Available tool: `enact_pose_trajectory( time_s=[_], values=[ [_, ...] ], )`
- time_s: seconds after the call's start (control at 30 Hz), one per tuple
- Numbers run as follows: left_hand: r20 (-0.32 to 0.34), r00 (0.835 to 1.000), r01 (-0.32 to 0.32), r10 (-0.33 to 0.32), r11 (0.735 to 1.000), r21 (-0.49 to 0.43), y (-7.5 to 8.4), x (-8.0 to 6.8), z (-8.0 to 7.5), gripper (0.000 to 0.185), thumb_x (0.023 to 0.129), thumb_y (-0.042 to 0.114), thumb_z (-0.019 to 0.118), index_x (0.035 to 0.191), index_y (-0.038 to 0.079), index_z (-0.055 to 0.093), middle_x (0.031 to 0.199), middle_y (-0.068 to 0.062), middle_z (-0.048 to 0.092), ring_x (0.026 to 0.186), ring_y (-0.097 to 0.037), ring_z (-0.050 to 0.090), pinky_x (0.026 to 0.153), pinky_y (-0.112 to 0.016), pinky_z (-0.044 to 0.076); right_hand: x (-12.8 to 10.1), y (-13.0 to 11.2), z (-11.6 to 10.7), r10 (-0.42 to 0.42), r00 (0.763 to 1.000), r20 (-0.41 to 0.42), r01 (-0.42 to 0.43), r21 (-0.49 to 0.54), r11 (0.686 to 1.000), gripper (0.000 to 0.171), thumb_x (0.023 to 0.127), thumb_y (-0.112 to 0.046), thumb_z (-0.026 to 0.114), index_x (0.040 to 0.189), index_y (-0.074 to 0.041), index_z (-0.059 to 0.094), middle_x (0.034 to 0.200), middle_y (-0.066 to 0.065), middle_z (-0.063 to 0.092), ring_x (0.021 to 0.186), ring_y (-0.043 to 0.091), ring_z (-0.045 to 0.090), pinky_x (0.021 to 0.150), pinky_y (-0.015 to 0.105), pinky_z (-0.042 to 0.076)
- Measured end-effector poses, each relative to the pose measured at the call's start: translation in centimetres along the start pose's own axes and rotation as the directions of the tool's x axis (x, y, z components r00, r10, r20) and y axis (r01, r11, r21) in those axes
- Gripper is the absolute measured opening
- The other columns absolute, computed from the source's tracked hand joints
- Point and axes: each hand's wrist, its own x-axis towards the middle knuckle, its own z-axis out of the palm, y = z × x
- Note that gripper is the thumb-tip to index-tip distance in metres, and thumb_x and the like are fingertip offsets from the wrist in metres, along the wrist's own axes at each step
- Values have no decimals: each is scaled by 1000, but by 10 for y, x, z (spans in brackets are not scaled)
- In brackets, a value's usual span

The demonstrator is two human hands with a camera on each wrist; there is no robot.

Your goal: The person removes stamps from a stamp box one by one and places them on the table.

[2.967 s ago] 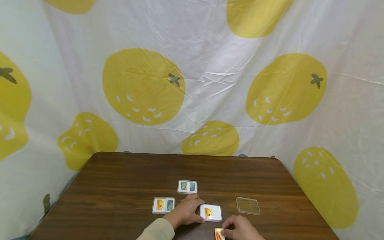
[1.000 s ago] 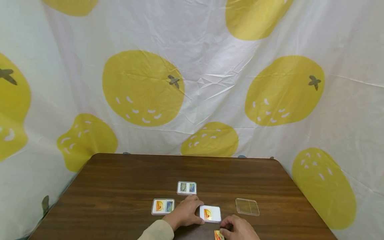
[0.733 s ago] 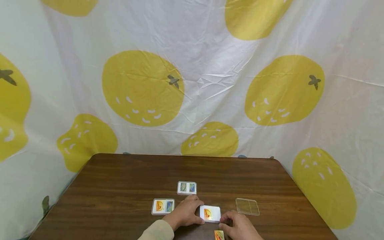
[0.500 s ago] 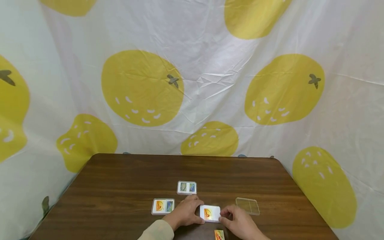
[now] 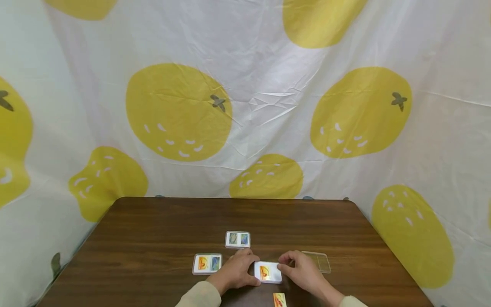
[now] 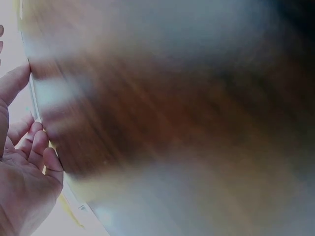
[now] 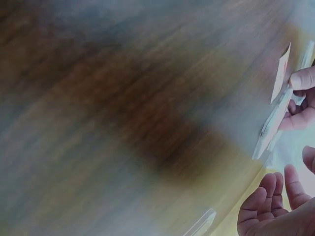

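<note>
My left hand [image 5: 239, 269] grips a white card case [image 5: 268, 272] by its left side, thumb at the near corner and forefinger at the far one. An orange picture shows on the case's left half; its right half is plain white. In the left wrist view, the case's edge [image 6: 34, 101] runs between thumb and fingers. At the case's upper right corner is my right hand [image 5: 303, 270], thumb and forefinger parted. The right wrist view shows the right hand [image 7: 275, 206] a little apart from the case [image 7: 273, 123]. A small orange-yellow card [image 5: 279, 299] lies nearest me on the table.
A clear lid [image 5: 324, 262] lies at the right, partly behind my right hand. Two filled picture cases lie on the wooden table [image 5: 153, 238]: one case [image 5: 207, 264] at left, another case [image 5: 237, 239] farther back. Behind hangs a fruit-print cloth [image 5: 261, 136].
My right hand has let go of the small orange-yellow card and moved up and away from me to the case's upper right corner. My left hand stays on the case.
</note>
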Motion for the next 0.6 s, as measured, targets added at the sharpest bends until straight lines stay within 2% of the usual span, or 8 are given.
enact_pose_trajectory(
  time_s=[0.3,0.6],
  values=[
    [-1,1000,4,-4,1000,1,-2,0,1,53,76,35,86,119,11,68,104,7,50,100,-9,47,85,-32,44,6,1,5,27,1000,11,-27,-29,999,18,87,-28,75,97,-14,71,90,-4,62,79,12,55,67,31,45],
    [5,1000,18,-18,1000,-6,1,1,0,55,75,35,86,121,10,68,105,6,51,101,-11,48,87,-32,44,12,5,4,61,998,-11,-61,22,998,20,85,-22,77,100,-9,72,92,0,63,81,14,55,70,34,46]
  ],
)
